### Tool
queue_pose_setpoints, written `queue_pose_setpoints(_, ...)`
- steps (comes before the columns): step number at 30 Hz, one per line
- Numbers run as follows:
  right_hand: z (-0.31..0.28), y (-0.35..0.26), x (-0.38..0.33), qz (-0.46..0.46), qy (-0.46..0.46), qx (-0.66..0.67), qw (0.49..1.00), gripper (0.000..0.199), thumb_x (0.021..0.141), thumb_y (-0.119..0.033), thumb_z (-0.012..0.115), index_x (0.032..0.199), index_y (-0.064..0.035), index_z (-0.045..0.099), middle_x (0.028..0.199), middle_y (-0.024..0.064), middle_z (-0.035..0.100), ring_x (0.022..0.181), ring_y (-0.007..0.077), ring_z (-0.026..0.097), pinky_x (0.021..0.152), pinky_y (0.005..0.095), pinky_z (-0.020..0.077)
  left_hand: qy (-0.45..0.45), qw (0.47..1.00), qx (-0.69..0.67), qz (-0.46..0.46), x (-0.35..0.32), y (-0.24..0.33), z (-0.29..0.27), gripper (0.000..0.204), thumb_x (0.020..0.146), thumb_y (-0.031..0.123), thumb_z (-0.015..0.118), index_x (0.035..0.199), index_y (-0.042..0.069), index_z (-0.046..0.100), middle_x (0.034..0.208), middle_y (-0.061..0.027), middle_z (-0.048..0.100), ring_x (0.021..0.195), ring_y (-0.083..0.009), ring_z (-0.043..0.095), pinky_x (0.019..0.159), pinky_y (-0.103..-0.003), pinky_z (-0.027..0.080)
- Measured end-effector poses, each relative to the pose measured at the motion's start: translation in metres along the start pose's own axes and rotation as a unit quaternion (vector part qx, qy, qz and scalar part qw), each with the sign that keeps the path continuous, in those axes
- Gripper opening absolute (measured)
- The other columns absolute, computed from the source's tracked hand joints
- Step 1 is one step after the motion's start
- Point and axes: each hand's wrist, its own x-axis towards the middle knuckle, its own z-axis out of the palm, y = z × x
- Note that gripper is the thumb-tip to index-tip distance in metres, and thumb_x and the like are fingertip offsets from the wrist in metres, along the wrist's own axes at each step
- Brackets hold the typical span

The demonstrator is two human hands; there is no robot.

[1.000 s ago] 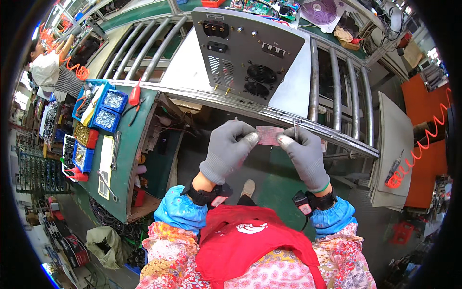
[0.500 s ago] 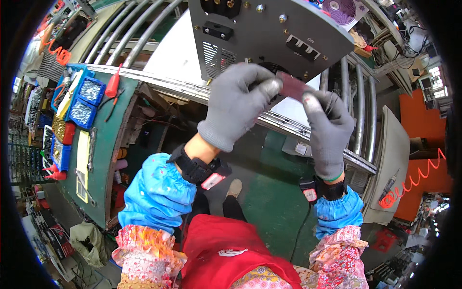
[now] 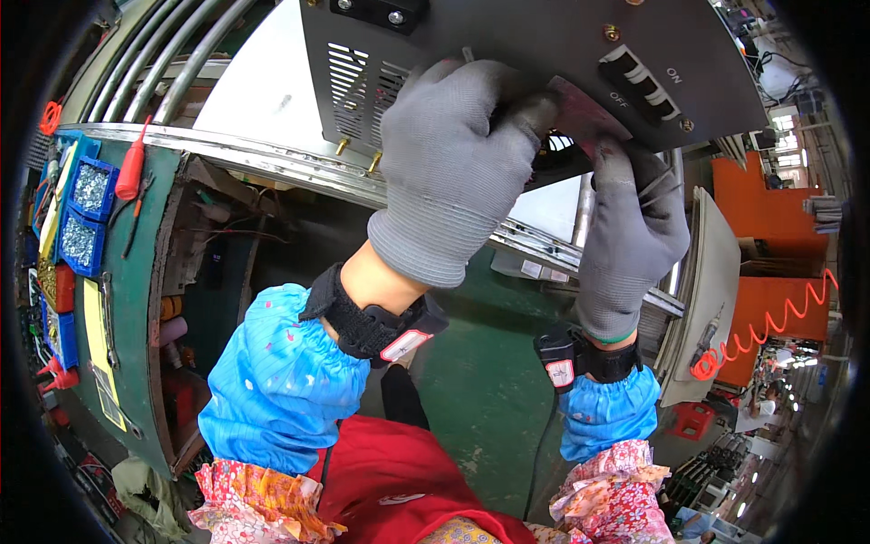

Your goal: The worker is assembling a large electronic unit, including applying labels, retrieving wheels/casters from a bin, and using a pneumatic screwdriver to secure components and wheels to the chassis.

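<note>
A dark reddish strip [image 3: 584,116] is stretched between my two grey-gloved hands, just in front of the dark grey metal panel [image 3: 517,32] of a cabinet. My left hand [image 3: 458,168] pinches its left end between thumb and fingers, close beside the slotted vents [image 3: 349,82]. At the lower right corner of the strip, my right hand [image 3: 634,227] is closed on it. A row of switches [image 3: 640,83] sits on the panel just right of the strip. Below the strip a round dark fan opening [image 3: 557,154] shows partly; my left hand covers the rest.
Metal rollers and a rail [image 3: 263,159] run under the cabinet. On the green bench [image 3: 136,317] at left are blue bins of screws [image 3: 91,190], a red squeeze bottle [image 3: 132,168] and pliers [image 3: 136,213]. A coiled red hose [image 3: 770,331] hangs at right.
I have come closer to the panel, so it looks larger. Both hands have carried the strip up against or near it, beside the switches. The bench has shifted left in view.
</note>
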Motion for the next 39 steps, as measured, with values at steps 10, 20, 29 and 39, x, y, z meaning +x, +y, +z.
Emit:
queue_pose_setpoints(10,0.003,0.002,-0.001,-0.002,0.052,0.015,0.999,0.013,0.088,-0.005,0.067,0.098,0.0024,0.069,0.075,-0.0009,0.064,0.066,0.0027,0.053,0.058,0.0183,0.0403,0.038,0.999,-0.010,-0.008,-0.003,-0.004,0.008,0.009,0.075,0.011,0.071,0.080,0.005,0.069,0.079,-0.0137,0.066,0.074,-0.0308,0.062,0.069,-0.040,0.050)
queue_pose_setpoints(20,-0.002,0.000,0.000,-0.006,0.041,-0.019,0.999,0.015,0.086,-0.006,0.068,0.098,0.0024,0.069,0.074,0.0003,0.065,0.063,0.0029,0.052,0.056,0.0189,0.0397,-0.058,0.997,0.059,0.006,-0.006,0.008,-0.007,0.026,0.075,0.017,0.074,0.093,-0.002,0.069,0.093,-0.0145,0.069,0.081,-0.0218,0.066,0.073,-0.032,0.051)
queue_pose_setpoints(29,-0.012,0.002,-0.004,-0.080,-0.003,-0.130,0.988,0.009,0.081,-0.004,0.071,0.089,0.0004,0.067,0.074,0.0029,0.063,0.063,0.0081,0.055,0.056,0.0225,0.0421,-0.054,0.996,0.062,0.036,0.002,0.007,0.004,0.017,0.077,0.016,0.068,0.088,0.003,0.071,0.084,-0.0143,0.069,0.077,-0.0288,0.066,0.071,-0.037,0.051)
queue_pose_setpoints(39,-0.014,0.001,-0.015,-0.013,0.010,-0.058,0.998,0.010,0.085,-0.005,0.069,0.093,0.0012,0.069,0.076,0.0014,0.064,0.068,0.0053,0.055,0.063,0.0206,0.0441,-0.126,0.989,-0.041,-0.063,-0.001,0.009,-0.016,0.022,0.082,0.017,0.071,0.092,-0.003,0.069,0.080,-0.0109,0.069,0.072,-0.0166,0.066,0.066,-0.029,0.052)
